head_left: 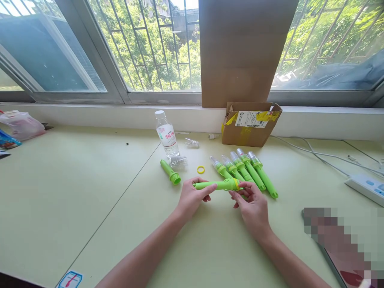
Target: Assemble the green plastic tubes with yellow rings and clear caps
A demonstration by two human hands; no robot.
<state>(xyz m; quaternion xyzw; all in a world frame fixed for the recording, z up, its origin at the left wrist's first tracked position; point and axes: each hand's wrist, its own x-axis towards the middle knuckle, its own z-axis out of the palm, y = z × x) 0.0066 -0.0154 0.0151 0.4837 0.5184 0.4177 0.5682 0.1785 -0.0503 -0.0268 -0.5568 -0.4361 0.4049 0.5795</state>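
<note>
My left hand (193,193) is closed round the plain end of a green plastic tube (218,185), held level above the table. At the tube's right end sits a yellow ring (236,184), pinched by the fingers of my right hand (253,204). A second green tube (170,173) with a threaded end lies to the left, apart from my hands. Behind the held tube, a loose yellow ring (201,169) lies flat. Several green tubes with clear caps (253,172) lie side by side just beyond my right hand, which partly hides them.
A water bottle (167,136) stands behind clear ribbed plastic pieces (179,161). Another clear piece (192,143) and a small white part (213,136) lie further back. An open cardboard box (249,128) stands by the wall. A power strip (366,188) and a pixelated dark flat object (336,244) are at right.
</note>
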